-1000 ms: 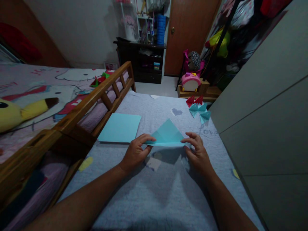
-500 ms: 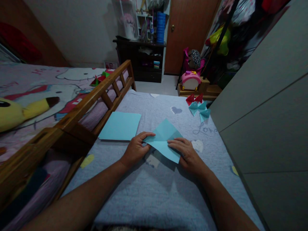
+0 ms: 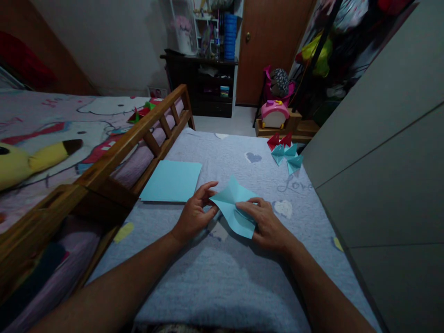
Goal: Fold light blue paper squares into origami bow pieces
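A light-blue sheet of paper (image 3: 231,196) with crease lines is held just over the bed, its corners bent upward and its near edge curved. My right hand (image 3: 265,222) grips the sheet's right side, fingers lying on top and the thumb side partly hidden beneath it. At the left corner of the paper is my left hand (image 3: 197,210), its thumb and forefinger spread apart; whether a fingertip touches the corner is hard to see. A stack of light-blue paper sheets (image 3: 171,181) lies flat beyond my left hand.
Folded blue paper pieces (image 3: 294,163) and folded red paper pieces (image 3: 274,141) stand at the bed's far right corner. A wooden bed rail (image 3: 128,141) runs along the left. A pale cabinet (image 3: 388,185) borders the right side. The patterned bedsheet (image 3: 215,277) lies underneath.
My left fingers have opened away from the paper's left corner. The sheet has bent more, its far corner standing up, and my right hand has shifted slightly left with it.
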Demonstrator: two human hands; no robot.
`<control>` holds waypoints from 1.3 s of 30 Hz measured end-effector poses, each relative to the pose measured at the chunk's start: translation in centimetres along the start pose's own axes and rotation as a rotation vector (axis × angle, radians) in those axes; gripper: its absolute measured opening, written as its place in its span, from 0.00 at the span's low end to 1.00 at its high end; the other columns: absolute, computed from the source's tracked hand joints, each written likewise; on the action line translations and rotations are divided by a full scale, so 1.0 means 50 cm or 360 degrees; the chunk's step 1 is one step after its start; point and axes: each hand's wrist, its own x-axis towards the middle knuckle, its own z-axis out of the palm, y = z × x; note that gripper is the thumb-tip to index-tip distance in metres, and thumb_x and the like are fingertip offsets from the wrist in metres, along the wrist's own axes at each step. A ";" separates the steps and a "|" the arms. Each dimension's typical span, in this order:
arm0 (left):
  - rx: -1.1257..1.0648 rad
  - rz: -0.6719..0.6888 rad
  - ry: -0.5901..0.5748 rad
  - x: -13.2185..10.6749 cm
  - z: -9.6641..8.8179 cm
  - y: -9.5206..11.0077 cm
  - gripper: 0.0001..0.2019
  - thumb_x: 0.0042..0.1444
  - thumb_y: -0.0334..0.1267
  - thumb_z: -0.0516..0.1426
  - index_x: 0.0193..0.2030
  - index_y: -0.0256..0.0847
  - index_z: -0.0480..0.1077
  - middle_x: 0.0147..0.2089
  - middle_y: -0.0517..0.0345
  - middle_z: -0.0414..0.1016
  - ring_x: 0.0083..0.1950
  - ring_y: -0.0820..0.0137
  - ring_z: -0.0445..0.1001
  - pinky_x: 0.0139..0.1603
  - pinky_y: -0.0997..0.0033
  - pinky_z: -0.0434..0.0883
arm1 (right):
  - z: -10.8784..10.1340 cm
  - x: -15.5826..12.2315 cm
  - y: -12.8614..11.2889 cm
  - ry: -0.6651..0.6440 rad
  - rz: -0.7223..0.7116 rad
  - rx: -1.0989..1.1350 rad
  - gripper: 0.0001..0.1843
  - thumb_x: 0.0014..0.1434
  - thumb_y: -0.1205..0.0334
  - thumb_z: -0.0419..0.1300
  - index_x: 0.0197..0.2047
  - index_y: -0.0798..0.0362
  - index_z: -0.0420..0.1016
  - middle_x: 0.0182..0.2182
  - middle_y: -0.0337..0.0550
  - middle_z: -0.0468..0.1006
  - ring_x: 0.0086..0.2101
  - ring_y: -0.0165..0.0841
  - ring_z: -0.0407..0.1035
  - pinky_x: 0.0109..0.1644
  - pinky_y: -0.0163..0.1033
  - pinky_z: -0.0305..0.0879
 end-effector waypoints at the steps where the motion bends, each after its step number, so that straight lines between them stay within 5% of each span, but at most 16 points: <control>1: -0.0010 0.0004 0.0011 0.000 0.000 0.000 0.27 0.54 0.34 0.61 0.62 0.43 0.63 0.45 0.55 0.77 0.44 0.69 0.78 0.48 0.70 0.75 | -0.001 0.001 -0.002 -0.0012 0.0001 -0.0007 0.34 0.54 0.67 0.60 0.64 0.42 0.65 0.58 0.43 0.75 0.56 0.48 0.63 0.62 0.56 0.55; 10: 0.0296 0.0189 -0.0104 -0.005 -0.003 -0.005 0.18 0.58 0.30 0.56 0.55 0.44 0.71 0.50 0.55 0.74 0.40 0.72 0.75 0.46 0.71 0.74 | 0.007 0.003 -0.011 -0.0002 -0.0037 -0.0080 0.30 0.52 0.66 0.61 0.60 0.44 0.69 0.59 0.41 0.74 0.57 0.48 0.61 0.64 0.56 0.53; 16: 0.0344 0.0220 -0.0126 -0.003 -0.004 0.003 0.15 0.58 0.31 0.55 0.52 0.42 0.71 0.50 0.53 0.74 0.41 0.70 0.75 0.46 0.69 0.75 | 0.011 0.001 -0.006 0.0015 0.0000 0.0009 0.36 0.47 0.77 0.56 0.60 0.47 0.69 0.56 0.43 0.76 0.56 0.44 0.62 0.63 0.52 0.54; 23: 0.0319 0.0178 -0.0149 -0.006 0.004 -0.001 0.24 0.57 0.30 0.57 0.61 0.43 0.66 0.51 0.52 0.76 0.46 0.68 0.76 0.46 0.70 0.74 | 0.021 0.005 -0.003 0.0020 -0.0016 0.0052 0.34 0.47 0.79 0.56 0.57 0.52 0.69 0.56 0.46 0.76 0.54 0.43 0.62 0.61 0.52 0.54; 29: 0.0370 0.0298 -0.0193 0.000 0.010 -0.006 0.13 0.56 0.29 0.57 0.48 0.40 0.73 0.45 0.54 0.77 0.40 0.69 0.75 0.45 0.69 0.74 | 0.025 0.006 -0.004 0.0047 -0.0047 0.0056 0.32 0.48 0.78 0.56 0.57 0.50 0.71 0.56 0.44 0.76 0.54 0.44 0.62 0.61 0.53 0.52; 34: 0.0360 0.0337 -0.0142 -0.002 0.011 -0.011 0.24 0.58 0.28 0.57 0.62 0.43 0.66 0.53 0.51 0.76 0.46 0.69 0.76 0.49 0.69 0.74 | 0.029 0.006 -0.005 0.0085 -0.0045 0.0007 0.38 0.50 0.76 0.57 0.65 0.51 0.64 0.52 0.50 0.75 0.51 0.43 0.63 0.59 0.53 0.54; 39: 0.0333 0.0318 -0.0267 -0.004 0.007 -0.008 0.25 0.57 0.28 0.57 0.62 0.42 0.66 0.59 0.48 0.74 0.55 0.64 0.74 0.53 0.67 0.72 | 0.033 0.007 -0.006 0.0080 -0.0064 -0.0085 0.34 0.54 0.73 0.58 0.65 0.49 0.66 0.55 0.52 0.71 0.53 0.44 0.62 0.60 0.53 0.54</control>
